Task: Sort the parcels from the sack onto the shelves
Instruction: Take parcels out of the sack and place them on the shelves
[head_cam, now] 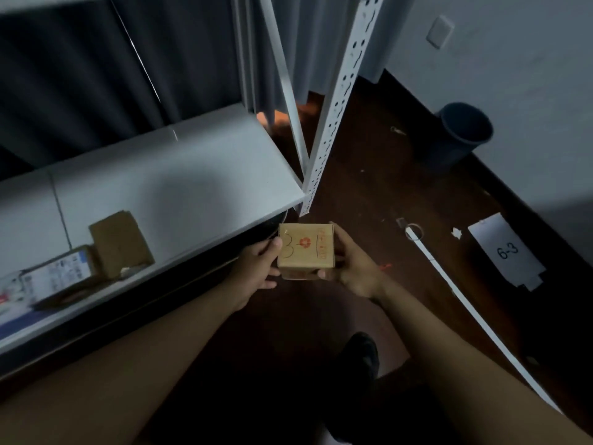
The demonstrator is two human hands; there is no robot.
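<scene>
Both hands grip a small cardboard parcel [306, 250] just off the front right corner of the white shelf [167, 187]: left hand [256, 264] on its left side, right hand [349, 268] on its right. Its marked top faces up. On the shelf lie a brown box [120, 244] and a labelled box [61, 274]. Beyond, right of the shelf, a dark bin [462, 136] stands by the wall.

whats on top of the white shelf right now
On the white shelf lie a plain brown box and a labelled parcel beside it. More parcels run off the left edge, cut off. The rest looks bare.
</scene>
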